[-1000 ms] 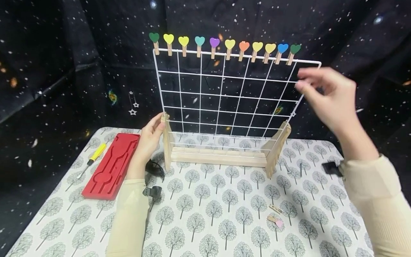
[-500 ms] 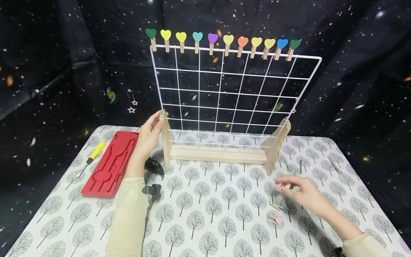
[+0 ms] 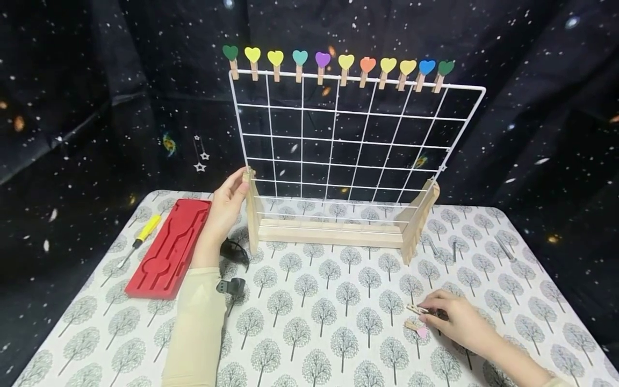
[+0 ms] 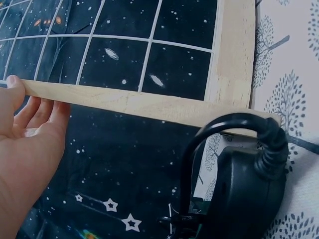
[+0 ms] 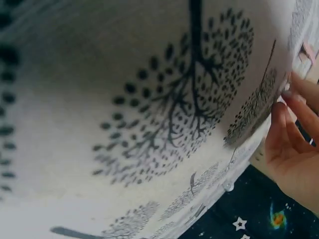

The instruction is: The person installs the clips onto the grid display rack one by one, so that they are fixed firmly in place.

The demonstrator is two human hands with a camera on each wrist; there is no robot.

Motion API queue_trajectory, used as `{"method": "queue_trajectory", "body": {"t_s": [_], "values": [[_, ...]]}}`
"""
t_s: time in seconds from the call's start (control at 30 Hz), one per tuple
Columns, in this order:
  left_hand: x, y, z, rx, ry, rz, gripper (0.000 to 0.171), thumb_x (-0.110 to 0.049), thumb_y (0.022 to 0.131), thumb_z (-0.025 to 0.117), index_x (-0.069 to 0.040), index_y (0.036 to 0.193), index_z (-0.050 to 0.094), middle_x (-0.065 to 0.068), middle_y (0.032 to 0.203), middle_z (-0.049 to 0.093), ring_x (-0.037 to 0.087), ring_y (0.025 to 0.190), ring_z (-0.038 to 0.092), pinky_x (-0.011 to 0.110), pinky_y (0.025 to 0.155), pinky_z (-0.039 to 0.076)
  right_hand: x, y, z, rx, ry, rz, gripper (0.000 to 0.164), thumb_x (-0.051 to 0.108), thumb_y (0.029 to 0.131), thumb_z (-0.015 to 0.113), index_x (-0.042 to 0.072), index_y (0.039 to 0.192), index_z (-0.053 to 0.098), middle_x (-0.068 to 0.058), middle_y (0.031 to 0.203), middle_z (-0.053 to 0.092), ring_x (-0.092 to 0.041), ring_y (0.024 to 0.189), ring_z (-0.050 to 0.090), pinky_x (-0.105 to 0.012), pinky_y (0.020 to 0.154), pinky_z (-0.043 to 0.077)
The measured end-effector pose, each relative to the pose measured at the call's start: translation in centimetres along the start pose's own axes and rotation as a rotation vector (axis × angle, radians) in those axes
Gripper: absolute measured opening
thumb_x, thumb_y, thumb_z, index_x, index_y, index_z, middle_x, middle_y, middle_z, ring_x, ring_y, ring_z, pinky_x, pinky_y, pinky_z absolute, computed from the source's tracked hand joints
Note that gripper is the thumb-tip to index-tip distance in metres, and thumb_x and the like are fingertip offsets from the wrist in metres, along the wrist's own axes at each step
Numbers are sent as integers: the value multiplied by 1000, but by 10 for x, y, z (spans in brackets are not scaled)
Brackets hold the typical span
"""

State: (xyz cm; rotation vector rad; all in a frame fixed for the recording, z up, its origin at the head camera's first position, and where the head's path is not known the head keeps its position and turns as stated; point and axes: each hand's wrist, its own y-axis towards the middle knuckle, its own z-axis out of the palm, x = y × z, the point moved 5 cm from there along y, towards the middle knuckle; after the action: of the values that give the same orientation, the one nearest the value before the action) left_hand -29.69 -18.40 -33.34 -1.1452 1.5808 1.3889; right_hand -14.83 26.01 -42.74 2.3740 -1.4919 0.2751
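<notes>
My left hand [image 3: 227,207] grips the top of the left wooden side piece [image 4: 124,104] of a stand, thumb on one side and fingers on the other. The stand holds a white wire grid [image 3: 333,141] upright, leaning back. Along the grid's top bar sits a row of heart clothespins, among them a purple one [image 3: 322,60] and a blue one [image 3: 426,67]. On the table, my right hand [image 3: 459,320] pinches the end of a small wooden clothespin [image 3: 415,308], whose far part shows past the fingertips. A pink-heart clothespin [image 3: 411,325] lies just in front of it.
A red molded tray [image 3: 166,250] and a yellow-handled screwdriver [image 3: 147,228] lie at the left. Small metal pieces, one a rod [image 3: 504,248], lie right of the stand. A black cable [image 3: 235,250] rests by the left forearm. The tablecloth [image 3: 338,301] has a tree print.
My right hand has come down from beside the grid's upper right corner to the table and taken hold of the wooden clothespin. My left hand stays on the stand.
</notes>
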Motion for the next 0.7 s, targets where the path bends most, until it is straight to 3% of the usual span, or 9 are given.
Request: {"method": "queue_trajectory", "body": {"t_s": [0.2, 0.37, 0.53, 0.7], "values": [[-3, -4, 1, 7, -24, -11, 44, -23, 90, 44, -11, 132, 36, 10, 131, 42, 16, 121, 37, 34, 102, 28, 3, 2, -4, 48, 74, 0, 15, 19, 74, 68, 23, 86, 61, 17, 80, 58, 5, 68, 51, -18, 60, 47], [-3, -3, 1, 9, -28, -10, 44, -23, 91, 43, -11, 133, 35, 10, 131, 42, 17, 121, 37, 34, 102, 28, 1, -1, -9, 54, 299, 28, 18, 11, 75, 66, 17, 91, 60, 7, 74, 63, -2, 65, 58, -20, 53, 49], [-5, -3, 1, 8, -12, -15, 45, -25, 91, 43, -12, 133, 35, 9, 132, 41, 17, 122, 36, 35, 102, 28, -4, -1, -14, 33, 600, 44, 25, 5, 79, 61, 4, 104, 61, -9, 86, 65, -15, 71, 63, -27, 56, 52], [-6, -3, 1, 10, -14, -5, 45, -24, 91, 43, -11, 133, 35, 11, 132, 41, 18, 122, 36, 35, 102, 28, -5, 6, -25, 31, 710, 139, 32, 11, 78, 62, 0, 108, 59, -13, 97, 63, -18, 78, 63, -28, 67, 52]]}}
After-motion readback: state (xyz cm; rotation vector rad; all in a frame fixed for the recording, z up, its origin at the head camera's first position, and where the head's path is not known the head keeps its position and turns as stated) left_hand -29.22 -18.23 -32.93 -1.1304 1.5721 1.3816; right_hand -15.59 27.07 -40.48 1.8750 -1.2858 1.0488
